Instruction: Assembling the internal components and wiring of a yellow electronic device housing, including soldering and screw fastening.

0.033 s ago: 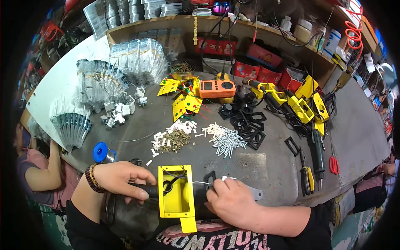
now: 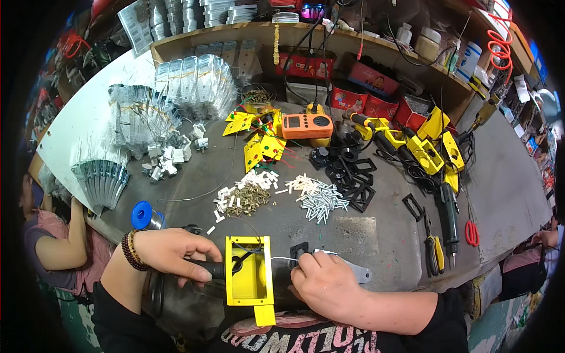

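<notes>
- Nothing has moved since the earlier frame: both hands and the yellow box sit as before.
- Left hand (image 2: 176, 252), at approx 7 o'clock, has a beaded bracelet (image 2: 130, 249) on the wrist; fingers curled tight round a black tool handle (image 2: 209, 269) whose tip goes into the box.
- Yellow box (image 2: 249, 270) sits at 6 o'clock, at the near bench edge btwn the hands, open side up, w/ a yellow tab sticking out toward the person.
- Right hand (image 2: 322, 282), just right of the box, fingertips pressed together pinching a thin white wire (image 2: 284, 259) that runs into the box; hand rests over a grey metal strip (image 2: 359, 273).
- Black frame part (image 2: 298, 250) lies just above the right-hand fingers.
- Centre of grey bench (image 2: 365, 235): pile of brass bits and white sleeves (image 2: 244, 194), and at 3 o'clock of it a heap of pale screws (image 2: 318, 197).
- Toward 12 o'clock: orange meter (image 2: 306, 125); black frames (image 2: 350, 176) right of it.
- Approx 4 o'clock: yellow-handled pliers (image 2: 436, 253), red-handled snips (image 2: 471, 233).
- Blue spool (image 2: 142, 215) at 9 o'clock, above the left hand.
- Another person's arm (image 2: 65, 244) leans at the far left bench edge.
</notes>
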